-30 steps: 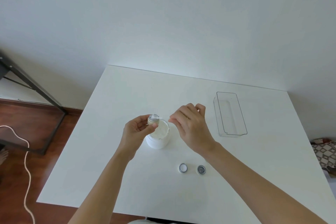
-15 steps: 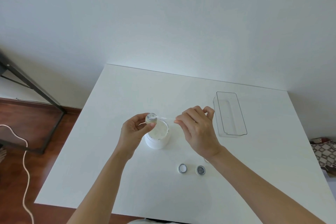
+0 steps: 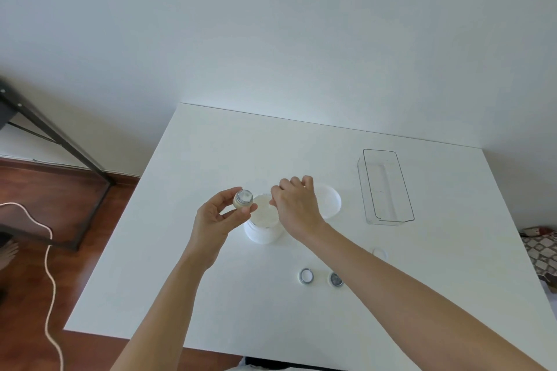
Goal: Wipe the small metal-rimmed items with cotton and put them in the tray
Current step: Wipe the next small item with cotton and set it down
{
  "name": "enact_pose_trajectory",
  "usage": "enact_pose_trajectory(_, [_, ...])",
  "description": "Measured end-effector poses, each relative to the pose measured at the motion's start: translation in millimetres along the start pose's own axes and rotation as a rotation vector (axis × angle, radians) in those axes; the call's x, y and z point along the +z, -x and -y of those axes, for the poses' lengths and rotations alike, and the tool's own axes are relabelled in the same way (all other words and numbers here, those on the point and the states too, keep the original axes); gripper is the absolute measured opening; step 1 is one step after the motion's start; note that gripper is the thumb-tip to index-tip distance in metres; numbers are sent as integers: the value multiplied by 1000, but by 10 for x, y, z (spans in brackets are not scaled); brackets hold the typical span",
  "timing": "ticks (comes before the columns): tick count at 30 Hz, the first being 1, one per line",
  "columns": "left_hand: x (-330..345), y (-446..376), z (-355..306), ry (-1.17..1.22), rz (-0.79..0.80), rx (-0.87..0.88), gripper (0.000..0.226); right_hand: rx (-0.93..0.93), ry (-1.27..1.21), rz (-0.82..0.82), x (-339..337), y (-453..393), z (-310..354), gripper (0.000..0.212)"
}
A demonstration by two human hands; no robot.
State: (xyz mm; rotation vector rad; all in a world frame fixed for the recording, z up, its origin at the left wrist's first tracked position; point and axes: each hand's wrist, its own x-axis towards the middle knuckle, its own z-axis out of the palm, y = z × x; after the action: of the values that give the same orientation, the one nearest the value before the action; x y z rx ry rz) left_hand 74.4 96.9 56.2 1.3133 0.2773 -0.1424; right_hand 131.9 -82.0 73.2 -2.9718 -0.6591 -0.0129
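Observation:
My left hand point(image 3: 215, 220) pinches a small metal-rimmed round item point(image 3: 243, 199) and holds it just left of an open white jar of cotton point(image 3: 262, 224); a bit of white cotton sits in the item's top. My right hand point(image 3: 297, 209) hovers over the jar with curled fingers, its fingertips pinched together at the cotton on the jar's mouth. Two more small metal-rimmed items point(image 3: 306, 275) point(image 3: 336, 279) lie side by side on the table nearer to me. The clear plastic tray point(image 3: 388, 221) stands at the right with nothing in it.
The jar's white lid point(image 3: 330, 200) lies behind my right hand. A small clear ring-like piece point(image 3: 379, 253) rests right of my forearm. The white table point(image 3: 241, 144) meets the wall at the back; its left edge drops to a wooden floor with a cable.
My right hand, which had drawn a cotton strand away to the right, has come back left over the jar. The left hand has tilted the item slightly.

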Motion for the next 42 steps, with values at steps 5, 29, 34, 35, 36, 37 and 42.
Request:
enact_pose_trajectory(5, [-62, 23, 3, 3, -21, -4, 32, 12, -71, 113, 55, -30, 56, 19])
enact_pose_trajectory(29, [129, -44, -14, -133, -5, -17, 28, 644, -1021, 31, -599, 244, -404, 20])
enact_pose_trajectory(34, [179, -64, -34, -113, 32, -20, 27, 489, -852, -175, -693, 267, -187, 17])
enact_pose_trajectory(35, [184, -67, -41, -108, 34, -19, 27, 431, -810, -233, -695, 278, -151, 17])
enact_pose_trajectory(36, [186, -68, -47, -102, 35, -17, 27, 368, -778, -287, -692, 290, -120, 16])
enact_pose_trajectory(37, [186, -70, -53, -97, 38, -15, 27, 308, -738, -330, -686, 301, -93, 16])
enact_pose_trajectory(42, [189, -59, -94, -54, 50, -5, 24, -4, -301, -503, -634, 354, -89, 14])
